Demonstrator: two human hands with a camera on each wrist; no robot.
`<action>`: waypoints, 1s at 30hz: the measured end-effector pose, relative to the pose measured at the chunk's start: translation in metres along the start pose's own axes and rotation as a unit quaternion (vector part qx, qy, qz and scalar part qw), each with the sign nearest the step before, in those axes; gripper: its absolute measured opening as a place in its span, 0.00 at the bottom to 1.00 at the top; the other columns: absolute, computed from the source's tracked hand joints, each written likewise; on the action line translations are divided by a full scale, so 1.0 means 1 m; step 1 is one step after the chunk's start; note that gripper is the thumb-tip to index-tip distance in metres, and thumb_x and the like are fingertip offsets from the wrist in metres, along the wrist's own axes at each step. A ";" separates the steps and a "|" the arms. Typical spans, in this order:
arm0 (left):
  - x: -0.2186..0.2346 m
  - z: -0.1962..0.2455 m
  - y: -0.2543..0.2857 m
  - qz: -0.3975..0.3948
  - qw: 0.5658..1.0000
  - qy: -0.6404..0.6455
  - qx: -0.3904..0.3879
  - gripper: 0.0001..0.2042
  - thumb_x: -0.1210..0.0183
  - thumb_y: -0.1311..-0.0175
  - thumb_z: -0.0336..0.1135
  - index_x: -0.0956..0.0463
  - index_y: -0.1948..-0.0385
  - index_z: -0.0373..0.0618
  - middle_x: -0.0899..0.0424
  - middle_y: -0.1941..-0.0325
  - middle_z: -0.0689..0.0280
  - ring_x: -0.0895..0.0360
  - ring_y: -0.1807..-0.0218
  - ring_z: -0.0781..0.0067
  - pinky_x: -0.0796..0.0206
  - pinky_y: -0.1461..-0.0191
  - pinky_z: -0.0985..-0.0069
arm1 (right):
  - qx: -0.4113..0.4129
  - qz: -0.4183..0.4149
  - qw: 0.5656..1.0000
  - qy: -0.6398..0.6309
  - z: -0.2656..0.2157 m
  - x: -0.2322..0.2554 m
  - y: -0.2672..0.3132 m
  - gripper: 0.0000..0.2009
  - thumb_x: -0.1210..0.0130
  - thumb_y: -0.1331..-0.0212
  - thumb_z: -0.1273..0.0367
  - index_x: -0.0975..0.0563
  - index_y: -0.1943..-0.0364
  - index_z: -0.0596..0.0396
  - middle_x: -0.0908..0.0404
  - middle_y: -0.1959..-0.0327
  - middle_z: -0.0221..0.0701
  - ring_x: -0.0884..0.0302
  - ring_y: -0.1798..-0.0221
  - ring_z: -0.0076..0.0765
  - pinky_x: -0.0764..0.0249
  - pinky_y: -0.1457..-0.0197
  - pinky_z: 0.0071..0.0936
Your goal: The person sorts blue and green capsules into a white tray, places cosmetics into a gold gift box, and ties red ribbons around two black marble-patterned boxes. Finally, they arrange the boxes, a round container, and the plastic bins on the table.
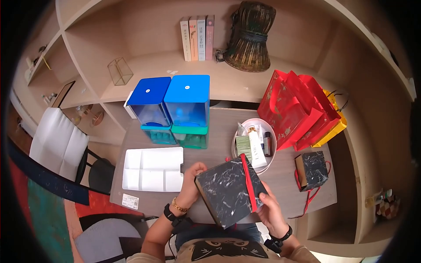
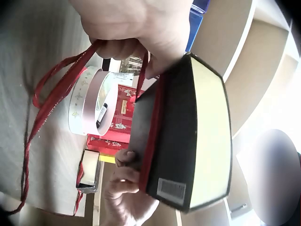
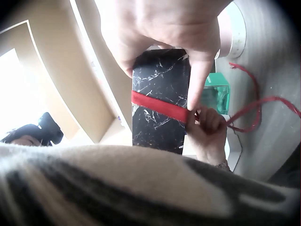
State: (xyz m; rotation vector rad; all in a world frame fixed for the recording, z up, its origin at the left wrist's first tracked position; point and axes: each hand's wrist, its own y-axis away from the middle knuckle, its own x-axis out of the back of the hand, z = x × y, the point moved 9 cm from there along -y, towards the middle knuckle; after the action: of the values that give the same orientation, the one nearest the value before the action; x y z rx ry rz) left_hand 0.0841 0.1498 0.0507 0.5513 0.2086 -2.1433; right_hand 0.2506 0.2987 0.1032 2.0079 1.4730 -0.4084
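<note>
A black marbled gift box (image 1: 223,190) with cream sides is held tilted above the table in front of the body. A red ribbon (image 1: 248,182) crosses its face, and a barcode label (image 2: 171,191) shows on its plain black side. My right hand (image 1: 272,212) grips the box at its right edge, thumb on the marbled face and fingers round the other side. At the left edge, my left hand (image 1: 191,182) has its fingers curled round the ribbon on the underside. Past that fist, the ribbon's loose length (image 2: 56,96) trails down toward the table in the left wrist view.
A smaller marbled box (image 1: 313,171) with red ribbon lies at right. Beyond my hands stands a round box (image 1: 272,127) of cosmetics. Red gift bags (image 1: 285,109), blue-lidded containers (image 1: 188,98) and a white divided tray (image 1: 153,168) also occupy the table (image 1: 285,182).
</note>
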 end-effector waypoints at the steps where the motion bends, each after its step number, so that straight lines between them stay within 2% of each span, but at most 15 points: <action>1: 0.006 0.004 0.003 0.038 0.999 0.006 -0.012 0.05 0.43 0.35 0.25 0.30 0.65 0.46 0.20 0.71 0.74 0.24 0.72 0.90 0.35 0.70 0.91 | -0.013 -0.007 1.000 -0.016 0.003 -0.002 -0.002 0.30 0.45 0.38 0.62 0.39 0.34 0.58 0.25 0.45 0.34 0.23 0.48 0.29 0.25 0.44 0.27; 4: 0.012 0.040 0.007 0.088 0.988 0.032 -0.127 0.09 0.40 0.39 0.21 0.30 0.65 0.46 0.22 0.73 0.76 0.29 0.74 0.91 0.40 0.72 0.90 | -0.038 -0.030 0.999 -0.010 0.006 -0.009 -0.004 0.28 0.47 0.36 0.64 0.40 0.34 0.57 0.25 0.45 0.33 0.22 0.49 0.26 0.24 0.46 0.24; 8: 0.020 0.055 0.002 0.078 0.990 0.011 -0.115 0.14 0.39 0.43 0.17 0.32 0.61 0.47 0.33 0.73 0.77 0.39 0.74 0.91 0.49 0.73 0.88 | -0.053 -0.056 0.995 0.067 0.009 -0.013 -0.001 0.27 0.49 0.34 0.65 0.42 0.32 0.54 0.25 0.44 0.30 0.22 0.50 0.20 0.23 0.51 0.20; 9: 0.020 0.048 0.000 0.056 0.993 -0.003 -0.108 0.16 0.39 0.42 0.19 0.32 0.57 0.47 0.35 0.71 0.76 0.37 0.71 0.90 0.42 0.68 0.89 | -0.062 -0.058 0.995 0.056 0.012 -0.013 -0.001 0.28 0.49 0.34 0.65 0.42 0.32 0.54 0.25 0.44 0.30 0.22 0.50 0.20 0.23 0.51 0.20; 12: 0.015 0.020 0.008 0.071 0.996 0.030 -0.049 0.15 0.43 0.38 0.21 0.32 0.52 0.46 0.29 0.69 0.74 0.31 0.66 0.88 0.35 0.60 0.89 | -0.048 -0.034 0.998 0.026 0.012 -0.010 -0.001 0.29 0.48 0.35 0.64 0.42 0.32 0.55 0.25 0.44 0.33 0.22 0.47 0.26 0.22 0.46 0.27; 13: 0.007 0.018 0.016 0.098 0.994 0.010 -0.041 0.13 0.51 0.35 0.22 0.31 0.50 0.43 0.23 0.64 0.70 0.26 0.64 0.85 0.31 0.59 0.88 | -0.037 -0.018 0.999 0.016 0.012 -0.007 -0.001 0.29 0.47 0.36 0.64 0.41 0.33 0.55 0.25 0.44 0.35 0.22 0.45 0.29 0.22 0.44 0.31; 16: 0.005 -0.021 0.036 0.128 0.987 0.013 0.101 0.13 0.56 0.34 0.22 0.29 0.50 0.41 0.19 0.62 0.68 0.23 0.67 0.84 0.31 0.66 0.88 | 0.003 0.008 0.999 -0.048 0.009 0.008 -0.004 0.29 0.48 0.35 0.62 0.42 0.32 0.55 0.26 0.43 0.36 0.22 0.45 0.31 0.19 0.47 0.35; 17: 0.009 -0.038 0.041 0.143 0.981 -0.010 0.129 0.12 0.56 0.34 0.23 0.27 0.52 0.40 0.21 0.70 0.72 0.27 0.76 0.85 0.36 0.74 0.88 | 0.017 0.013 0.998 -0.056 0.006 0.010 -0.005 0.29 0.49 0.34 0.62 0.43 0.32 0.53 0.28 0.41 0.37 0.23 0.44 0.36 0.18 0.48 0.40; 20: 0.006 -0.064 0.067 -0.057 0.984 0.055 0.163 0.11 0.55 0.30 0.25 0.28 0.50 0.36 0.28 0.77 0.73 0.32 0.76 0.88 0.41 0.74 0.85 | 0.080 0.023 0.997 -0.001 -0.015 0.001 -0.005 0.29 0.52 0.31 0.63 0.48 0.30 0.52 0.31 0.38 0.38 0.22 0.43 0.35 0.18 0.47 0.40; 21: 0.002 -0.059 0.076 -0.056 0.983 0.000 0.176 0.11 0.54 0.28 0.29 0.25 0.52 0.38 0.33 0.80 0.75 0.41 0.80 0.90 0.53 0.77 0.85 | 0.089 0.015 0.995 0.037 -0.014 0.005 -0.007 0.28 0.53 0.30 0.63 0.48 0.31 0.52 0.32 0.37 0.37 0.24 0.42 0.38 0.19 0.46 0.40; 24: -0.002 -0.042 0.103 -0.078 0.939 -0.299 0.150 0.12 0.54 0.26 0.35 0.22 0.57 0.41 0.34 0.79 0.76 0.42 0.79 0.89 0.51 0.75 0.85 | 0.084 0.032 0.995 0.031 -0.006 0.005 -0.014 0.26 0.54 0.29 0.64 0.47 0.31 0.52 0.32 0.37 0.37 0.24 0.41 0.38 0.19 0.46 0.41; 25: -0.006 -0.044 0.111 -0.100 0.927 -0.333 0.141 0.15 0.54 0.24 0.42 0.21 0.57 0.43 0.35 0.79 0.75 0.41 0.77 0.86 0.47 0.72 0.82 | 0.071 0.026 0.997 0.021 -0.001 0.005 -0.016 0.26 0.55 0.29 0.64 0.47 0.31 0.52 0.32 0.37 0.37 0.24 0.41 0.38 0.19 0.46 0.41; 28: -0.015 -0.060 0.126 -0.143 0.905 -0.365 0.168 0.17 0.56 0.24 0.45 0.22 0.59 0.42 0.18 0.67 0.61 0.21 0.65 0.66 0.31 0.56 0.69 | 0.030 0.008 1.000 0.000 0.020 0.002 -0.021 0.24 0.56 0.28 0.64 0.46 0.32 0.52 0.32 0.38 0.38 0.25 0.41 0.38 0.19 0.46 0.41; 29: -0.020 -0.057 0.125 -0.148 0.907 -0.374 0.124 0.18 0.57 0.24 0.46 0.24 0.58 0.41 0.18 0.65 0.54 0.20 0.63 0.53 0.31 0.56 0.64 | 0.018 0.002 1.000 -0.002 0.028 0.000 -0.024 0.24 0.56 0.28 0.64 0.46 0.32 0.52 0.32 0.38 0.38 0.25 0.41 0.38 0.19 0.46 0.41; 30: -0.024 -0.060 0.124 -0.157 0.897 -0.392 0.127 0.19 0.57 0.24 0.47 0.24 0.57 0.41 0.18 0.65 0.54 0.19 0.63 0.53 0.31 0.55 0.64 | 0.008 -0.004 1.000 -0.003 0.034 -0.002 -0.027 0.24 0.56 0.28 0.64 0.46 0.32 0.52 0.32 0.38 0.38 0.25 0.41 0.38 0.18 0.46 0.41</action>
State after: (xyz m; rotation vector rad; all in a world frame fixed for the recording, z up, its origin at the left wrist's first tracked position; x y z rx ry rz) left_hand 0.2150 0.1144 0.0149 -0.2609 -0.4671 -2.5444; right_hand 0.2285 0.2807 0.0701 2.0122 1.4792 -0.4321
